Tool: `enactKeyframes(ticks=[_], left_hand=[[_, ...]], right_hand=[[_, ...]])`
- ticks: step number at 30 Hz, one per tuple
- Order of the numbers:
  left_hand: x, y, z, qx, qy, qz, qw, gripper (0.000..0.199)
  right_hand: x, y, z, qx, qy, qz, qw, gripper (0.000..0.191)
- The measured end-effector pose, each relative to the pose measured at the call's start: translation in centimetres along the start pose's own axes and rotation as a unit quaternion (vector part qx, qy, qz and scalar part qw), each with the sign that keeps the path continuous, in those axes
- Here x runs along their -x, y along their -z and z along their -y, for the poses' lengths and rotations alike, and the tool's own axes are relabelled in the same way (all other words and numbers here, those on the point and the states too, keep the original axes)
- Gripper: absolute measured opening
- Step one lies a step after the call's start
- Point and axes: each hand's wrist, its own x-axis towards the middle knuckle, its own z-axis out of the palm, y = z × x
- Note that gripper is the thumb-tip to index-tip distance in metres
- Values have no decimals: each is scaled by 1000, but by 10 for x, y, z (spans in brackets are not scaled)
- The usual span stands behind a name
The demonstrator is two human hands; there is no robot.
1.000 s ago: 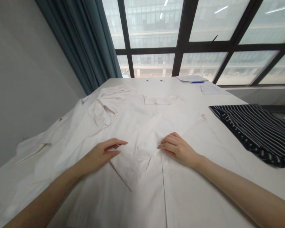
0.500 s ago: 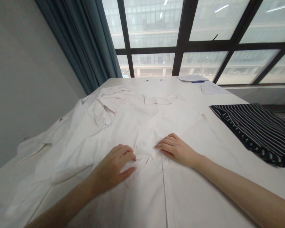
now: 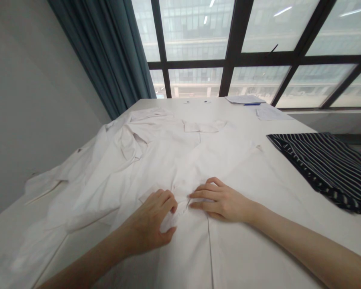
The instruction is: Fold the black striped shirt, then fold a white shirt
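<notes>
Over the creased white garment (image 3: 192,156), the left hand (image 3: 153,222) is arching, thumb apart, empty; the right hand (image 3: 221,202) is resting spread-fingered, hold unclear.

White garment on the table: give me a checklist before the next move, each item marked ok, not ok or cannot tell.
1. Right hand at the white garment: ok, fingers spread, tips at the cloth near the front edge.
2. Left hand pinched shut on cloth: not ok, a gap shows between thumb and fingers.
3. Cloth smooth between the hands: not ok, creases run there.
4. Collar in view: ok, it lies at the garment's far end.
5. Striped cloth apart from the right hand: ok, off to the right.
6. Garment's underside free of folds: cannot tell, it is hidden.
</notes>
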Motion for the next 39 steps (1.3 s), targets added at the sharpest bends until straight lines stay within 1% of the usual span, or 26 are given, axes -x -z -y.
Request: enactKeyframes(ticks=[6, 10, 11, 13, 15, 20, 22, 24, 27, 29, 30, 33, 36, 38, 39], left_hand=[[-2, 7, 7, 70, 4, -17, 997, 25], [-5, 12, 15, 115, 7, -1, 993, 10], [-5, 13, 17, 123, 9, 3, 992, 9], [-6, 13, 21, 130, 13, 5, 991, 7], [-5, 12, 23, 125, 8, 4, 992, 1], [-1, 10, 20, 87, 3, 5, 996, 26], [-1, 10, 18, 72, 6, -8, 997, 32], [-1, 10, 18, 69, 15, -24, 997, 33], [-3, 10, 22, 93, 41, -54, 993, 22], [-5, 9, 26, 109, 67, -78, 989, 11], [-6, 9, 27, 114, 84, -89, 986, 11], [-8, 9, 28, 123, 141, -124, 974, 20], [-8, 10, 28, 131, 190, -162, 959, 23], [-7, 11, 27, 150, 190, -176, 954, 20], [-6, 11, 27, 162, 170, -171, 957, 18]], right_hand=[[-7, -5, 17, -5, 41, 6, 999, 33], [-8, -6, 18, -3, 30, 6, 1000, 34], [-8, -6, 18, -3, 27, 5, 1000, 34], [-7, -7, 16, -4, 26, 6, 1000, 35], [-7, -7, 16, -5, 25, 8, 1000, 36], [-6, -9, 16, -10, 23, 14, 1000, 36], [-5, -9, 16, -11, 21, 18, 1000, 36], [-4, -10, 16, -17, 16, 26, 999, 37], [-3, -12, 16, -28, 2, 44, 999, 40], [-2, -13, 17, -34, -7, 57, 998, 42], [-3, -13, 17, -35, -10, 62, 997, 42], [-3, -12, 18, -39, -17, 72, 997, 43], [-4, -11, 18, -40, -16, 77, 996, 45], [-4, -11, 18, -44, -18, 79, 996, 45], [-4, -11, 18, -48, -22, 78, 996, 45]])
